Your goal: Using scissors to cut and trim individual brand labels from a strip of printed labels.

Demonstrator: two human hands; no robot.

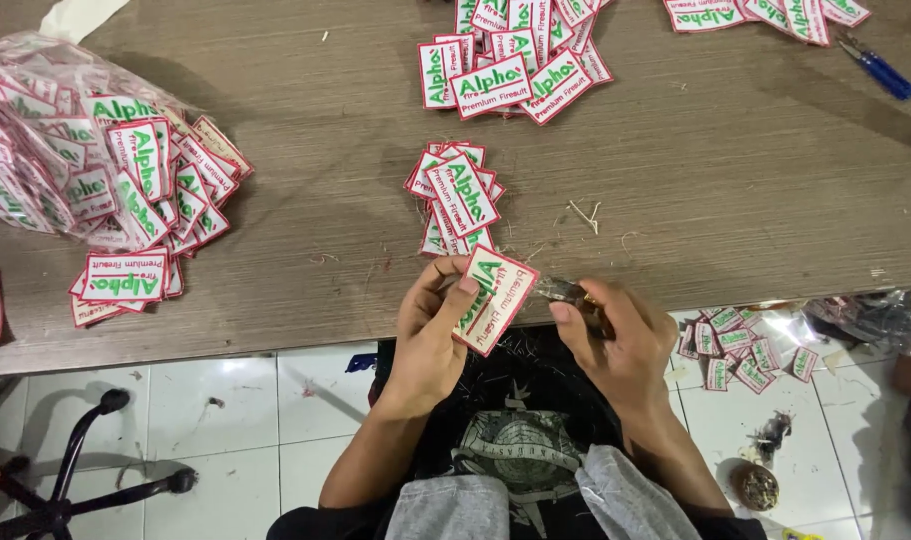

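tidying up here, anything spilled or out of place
Yes: a batch of embroidered patches lies scattered on the white tile floor by the right hand, off the wooden table. Thread scraps litter the tabletop too.

The person wears a black T-shirt (520,440) with a pale round printed emblem on the chest, and grey trousers (535,505); both forearms are bare, with no sleeves, rings or watch showing

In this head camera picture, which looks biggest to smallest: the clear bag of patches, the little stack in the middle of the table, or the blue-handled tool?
1. Clear bag of patches, by far the largest.
2. Middle stack of patches.
3. Blue-handled tool, smallest; it lies farther off, so this gap is less sure.
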